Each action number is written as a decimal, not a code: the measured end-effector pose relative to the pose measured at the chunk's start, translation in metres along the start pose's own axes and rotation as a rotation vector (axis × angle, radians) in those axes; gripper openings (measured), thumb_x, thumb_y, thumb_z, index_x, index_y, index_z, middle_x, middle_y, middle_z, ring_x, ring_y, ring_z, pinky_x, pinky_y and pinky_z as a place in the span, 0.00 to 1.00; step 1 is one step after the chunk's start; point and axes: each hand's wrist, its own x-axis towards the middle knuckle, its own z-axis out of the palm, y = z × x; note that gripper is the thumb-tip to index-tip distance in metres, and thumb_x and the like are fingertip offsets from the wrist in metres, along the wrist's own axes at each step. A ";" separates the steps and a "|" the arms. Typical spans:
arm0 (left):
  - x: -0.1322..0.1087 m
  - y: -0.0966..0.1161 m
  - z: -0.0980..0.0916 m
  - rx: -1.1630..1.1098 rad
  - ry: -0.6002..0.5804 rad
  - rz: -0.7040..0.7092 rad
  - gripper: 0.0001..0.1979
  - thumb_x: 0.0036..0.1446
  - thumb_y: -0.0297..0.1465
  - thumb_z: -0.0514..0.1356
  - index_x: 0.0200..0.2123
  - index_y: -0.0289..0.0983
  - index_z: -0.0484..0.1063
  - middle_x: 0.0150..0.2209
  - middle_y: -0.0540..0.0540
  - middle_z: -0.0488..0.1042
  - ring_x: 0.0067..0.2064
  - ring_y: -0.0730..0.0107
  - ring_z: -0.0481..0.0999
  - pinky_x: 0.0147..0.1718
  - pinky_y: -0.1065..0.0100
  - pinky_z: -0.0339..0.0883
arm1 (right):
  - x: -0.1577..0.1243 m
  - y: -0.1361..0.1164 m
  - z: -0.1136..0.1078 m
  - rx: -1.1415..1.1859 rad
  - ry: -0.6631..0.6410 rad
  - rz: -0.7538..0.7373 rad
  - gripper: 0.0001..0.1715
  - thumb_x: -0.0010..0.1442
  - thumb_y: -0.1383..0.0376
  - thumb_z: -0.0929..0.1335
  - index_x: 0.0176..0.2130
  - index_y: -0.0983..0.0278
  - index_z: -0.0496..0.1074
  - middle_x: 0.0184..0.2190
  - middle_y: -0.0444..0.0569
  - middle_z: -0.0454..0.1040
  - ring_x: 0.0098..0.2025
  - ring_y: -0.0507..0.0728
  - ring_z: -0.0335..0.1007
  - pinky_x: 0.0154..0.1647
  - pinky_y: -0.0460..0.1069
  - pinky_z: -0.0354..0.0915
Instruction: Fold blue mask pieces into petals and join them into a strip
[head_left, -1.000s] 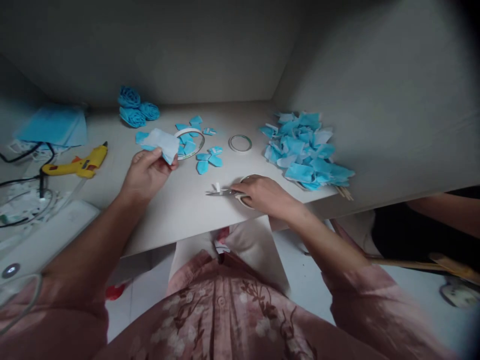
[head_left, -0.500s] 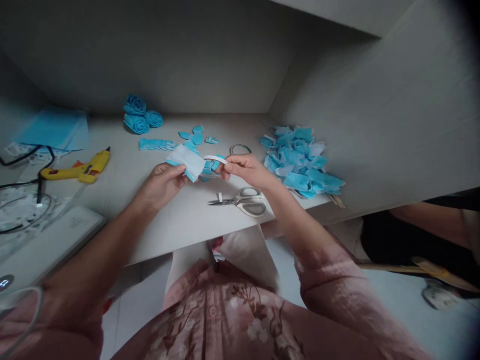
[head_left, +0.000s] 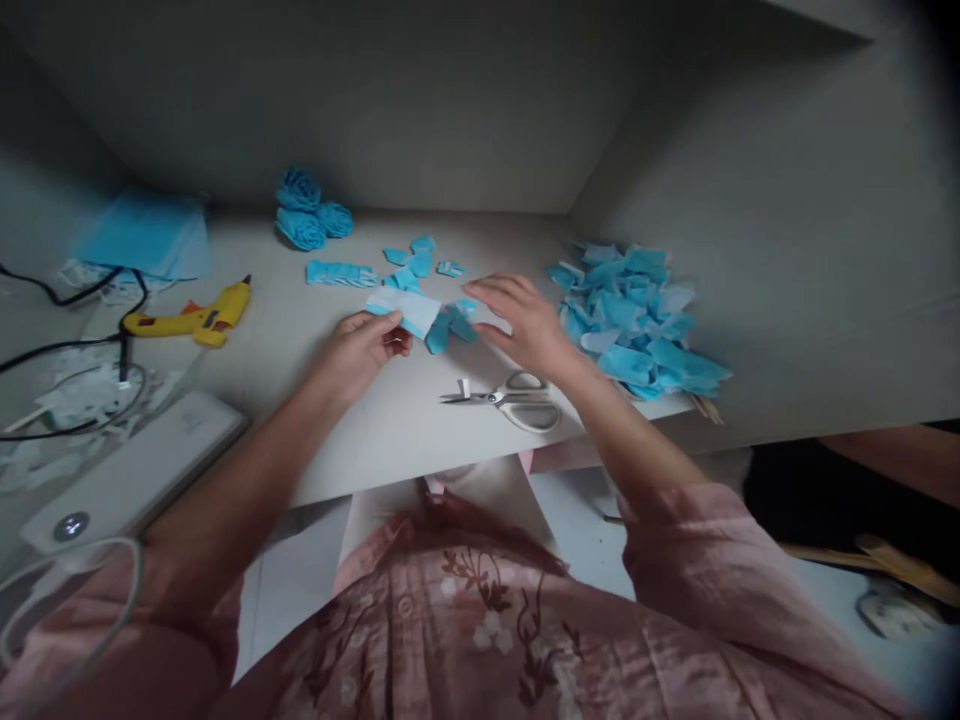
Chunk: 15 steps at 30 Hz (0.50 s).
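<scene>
The left hand (head_left: 364, 345) has its grip clenched on a pale blue piece (head_left: 405, 308), thumb over fingers at the piece's near edge. The piece sticks out beyond the fingertips, low over the counter (head_left: 375, 440); I cannot tell whether its far corner touches.

The right hand (head_left: 525, 325) is just to the right of that grip. Its own grip is released: palm down, fingers spread, holding nothing and not touching the piece. 2 small blue scraps (head_left: 450, 328) lie between the 2 hands, just past the held piece.

As I judge it, this is a holding step, with 1 piece pinched ready and the other hand free. The piece looks thin and limp, so whatever follows calls for a steady pinch and a fingertip touch from the free hand.

- Scissors (head_left: 510, 400): blades together, on the near side of the right hand, almost under the wrist.
- Heap of blue pieces (head_left: 637, 320): further right of the right hand.
- Pleated blue strip (head_left: 341, 273) and cut bits (head_left: 420, 260): beyond the left grip.
- Blue rosettes (head_left: 304, 215): further back still.
- Yellow glue gun (head_left: 191, 318): well to the left of the left grip.

No brand, label or writing can be read anywhere, and the glue gun's body shows no legible mark.
</scene>
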 end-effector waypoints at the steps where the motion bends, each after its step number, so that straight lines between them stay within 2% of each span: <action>1: -0.001 0.001 0.001 0.002 -0.016 -0.011 0.12 0.50 0.30 0.76 0.24 0.33 0.76 0.25 0.46 0.77 0.27 0.70 0.77 0.29 0.68 0.70 | 0.003 -0.010 0.002 0.017 0.005 -0.067 0.28 0.73 0.58 0.67 0.69 0.58 0.71 0.67 0.57 0.76 0.70 0.67 0.67 0.72 0.68 0.65; 3: -0.002 0.002 0.002 0.009 -0.053 -0.041 0.12 0.48 0.30 0.76 0.24 0.33 0.76 0.25 0.46 0.77 0.26 0.70 0.76 0.27 0.68 0.68 | 0.009 -0.027 0.007 0.029 0.010 -0.165 0.27 0.74 0.56 0.67 0.69 0.56 0.71 0.69 0.55 0.74 0.73 0.67 0.64 0.74 0.69 0.63; 6: -0.004 0.002 0.003 0.024 -0.101 -0.056 0.13 0.45 0.30 0.77 0.22 0.33 0.77 0.23 0.45 0.77 0.24 0.70 0.75 0.25 0.68 0.67 | 0.019 -0.037 0.017 0.031 0.011 -0.221 0.24 0.75 0.55 0.66 0.66 0.54 0.72 0.69 0.53 0.73 0.75 0.67 0.61 0.75 0.71 0.61; 11: -0.002 0.000 0.001 0.048 -0.100 -0.055 0.17 0.44 0.33 0.79 0.20 0.33 0.75 0.22 0.44 0.77 0.24 0.70 0.75 0.26 0.67 0.67 | 0.028 -0.033 0.030 0.038 -0.011 -0.259 0.14 0.75 0.57 0.66 0.53 0.52 0.80 0.64 0.50 0.76 0.73 0.65 0.64 0.74 0.69 0.63; 15: 0.001 -0.005 -0.001 0.040 -0.058 -0.054 0.17 0.43 0.34 0.80 0.22 0.32 0.77 0.25 0.42 0.80 0.29 0.66 0.80 0.35 0.63 0.75 | 0.029 -0.029 0.037 0.054 0.045 -0.244 0.16 0.76 0.57 0.66 0.43 0.52 0.84 0.57 0.50 0.80 0.68 0.64 0.69 0.70 0.66 0.68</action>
